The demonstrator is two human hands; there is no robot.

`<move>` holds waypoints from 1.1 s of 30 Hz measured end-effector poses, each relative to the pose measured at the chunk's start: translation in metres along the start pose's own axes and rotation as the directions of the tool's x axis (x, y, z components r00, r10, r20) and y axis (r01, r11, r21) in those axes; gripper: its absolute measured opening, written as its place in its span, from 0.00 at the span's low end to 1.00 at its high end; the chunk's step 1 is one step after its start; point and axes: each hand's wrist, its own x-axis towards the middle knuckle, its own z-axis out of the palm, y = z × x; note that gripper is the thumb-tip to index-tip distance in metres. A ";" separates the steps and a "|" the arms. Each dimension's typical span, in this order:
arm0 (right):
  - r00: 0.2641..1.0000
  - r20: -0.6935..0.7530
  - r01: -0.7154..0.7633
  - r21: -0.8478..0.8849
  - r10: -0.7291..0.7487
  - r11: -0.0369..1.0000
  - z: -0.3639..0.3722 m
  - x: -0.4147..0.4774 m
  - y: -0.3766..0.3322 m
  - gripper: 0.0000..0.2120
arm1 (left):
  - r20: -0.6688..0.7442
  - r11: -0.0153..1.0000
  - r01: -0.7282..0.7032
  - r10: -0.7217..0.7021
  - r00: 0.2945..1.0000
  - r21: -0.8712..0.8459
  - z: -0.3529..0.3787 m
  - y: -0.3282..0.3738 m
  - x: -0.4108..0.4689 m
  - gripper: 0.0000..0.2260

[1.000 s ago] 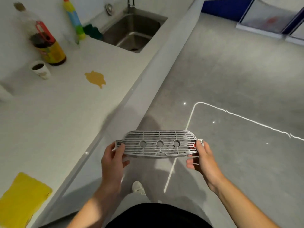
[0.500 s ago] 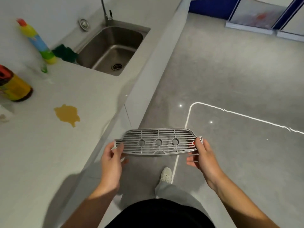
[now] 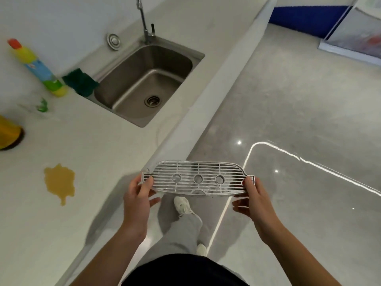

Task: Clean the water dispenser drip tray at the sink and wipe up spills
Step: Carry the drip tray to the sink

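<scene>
Here, in the head view, the person is carrying the drip tray (image 3: pixel 198 178) flat and level out over the floor, just off the counter (image 3: pixel 99 153) edge, presumably so that anything wet on its slats is not running off toward the clothes. The left hand (image 3: pixel 137 200) is pinching the tray's left tab, thumb on top and fingers curled beneath, and the right hand (image 3: pixel 252 200) is gripping the right tab the same way, with its lower fingers hanging loosely spread under the tray. Holding both ends is keeping the long, thin grid from tipping. The sink (image 3: pixel 144 83) is lying ahead and to the left, apart from the tray, with the tap (image 3: pixel 144 21) at its back rim and a green sponge (image 3: pixel 80 81) waiting right at its left edge beside a bottle of cleaner (image 3: pixel 39 67). A yellow-brown spill (image 3: pixel 59 182) is sitting on the counter near the left hand, unwiped; whether the tray itself is wet is hard to tell
</scene>
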 end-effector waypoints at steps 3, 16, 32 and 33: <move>1.000 0.003 0.006 -0.015 -0.006 1.000 0.001 0.050 -0.025 0.15 | -0.004 1.000 -0.008 0.008 1.000 0.005 0.028 0.009 0.044 0.08; 0.998 0.060 0.012 -0.091 -0.007 0.996 0.034 0.237 -0.163 0.14 | -0.073 0.998 0.006 -0.011 0.997 -0.058 0.127 0.091 0.208 0.08; 0.866 0.500 0.179 -0.296 -0.008 0.938 0.142 0.501 -0.338 0.11 | -0.414 0.933 -0.014 -0.146 0.898 -0.359 0.204 0.162 0.356 0.11; 0.848 0.530 0.185 -0.308 0.007 0.933 0.150 0.515 -0.349 0.11 | -0.427 0.914 -0.020 -0.170 0.888 -0.405 0.208 0.168 0.361 0.12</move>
